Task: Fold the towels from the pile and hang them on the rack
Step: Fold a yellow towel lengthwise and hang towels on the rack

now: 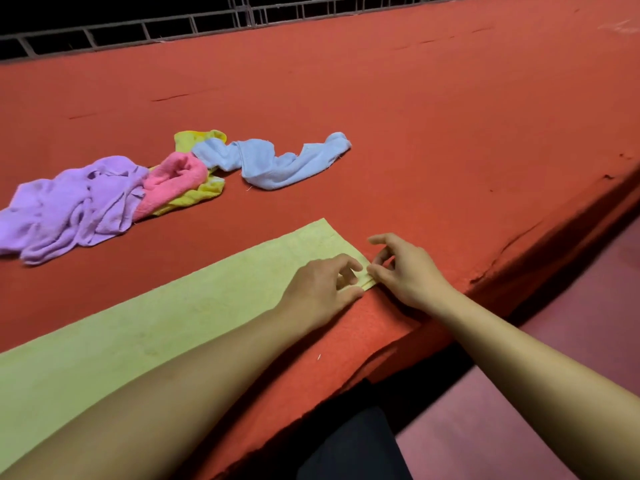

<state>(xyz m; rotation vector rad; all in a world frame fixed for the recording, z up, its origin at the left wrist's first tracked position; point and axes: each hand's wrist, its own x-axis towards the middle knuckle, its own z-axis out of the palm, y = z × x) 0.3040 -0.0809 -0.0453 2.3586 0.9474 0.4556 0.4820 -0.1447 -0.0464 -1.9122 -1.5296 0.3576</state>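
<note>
Pinching green towel [145, 327] corner | left hand [322, 289], right hand [405, 271] | both grips clamped

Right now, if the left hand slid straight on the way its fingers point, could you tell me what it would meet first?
Most likely the right hand. The left hand lies on the pale green towel with its fingers aimed at the towel's near right corner, which the right hand pinches. Their fingertips look almost touching, though depth is uncertain.

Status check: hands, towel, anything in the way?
Left hand and right hand both pinching the near corner of the green towel, spread flat on the red table. Pile of crumpled towels untouched, far left. Nothing blocking.
</note>
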